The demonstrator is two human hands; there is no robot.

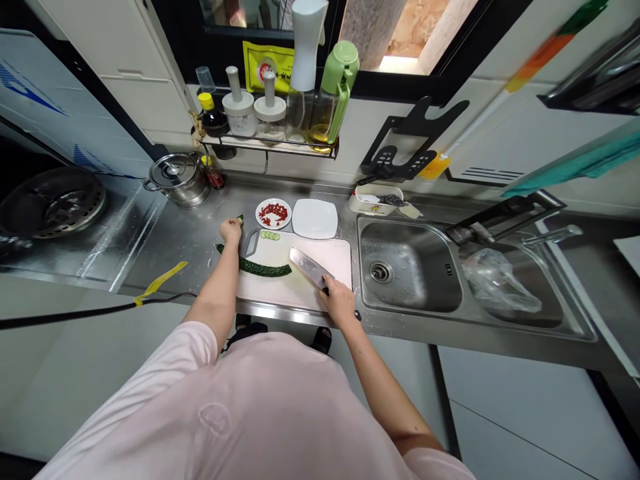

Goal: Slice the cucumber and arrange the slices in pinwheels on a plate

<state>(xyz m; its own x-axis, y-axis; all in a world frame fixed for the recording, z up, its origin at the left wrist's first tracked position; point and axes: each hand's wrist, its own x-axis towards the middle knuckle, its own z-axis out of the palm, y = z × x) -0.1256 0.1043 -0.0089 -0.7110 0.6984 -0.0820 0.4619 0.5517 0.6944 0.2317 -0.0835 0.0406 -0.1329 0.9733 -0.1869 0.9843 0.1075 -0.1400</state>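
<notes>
A long dark green cucumber (265, 269) lies across the left part of the white cutting board (327, 257), its far end past the board's left edge. Near the board's top edge rest a few pale green slices (270, 235). My right hand (339, 301) grips the handle of a knife (307, 264), whose blade is over the middle of the board, pointing up and left. Beyond the board's upper left corner, my left hand (231, 231) is closed around a small green piece (241, 219) that shows at its fingertips.
Behind the board stand a plate of chopped red pieces (273, 225) and a white square plate (315, 219). A steel pot (179, 179) is at the back left. To the right is a double sink (410, 267) with a plastic bag (500, 280). Bottles stand on a wall rack (270, 142).
</notes>
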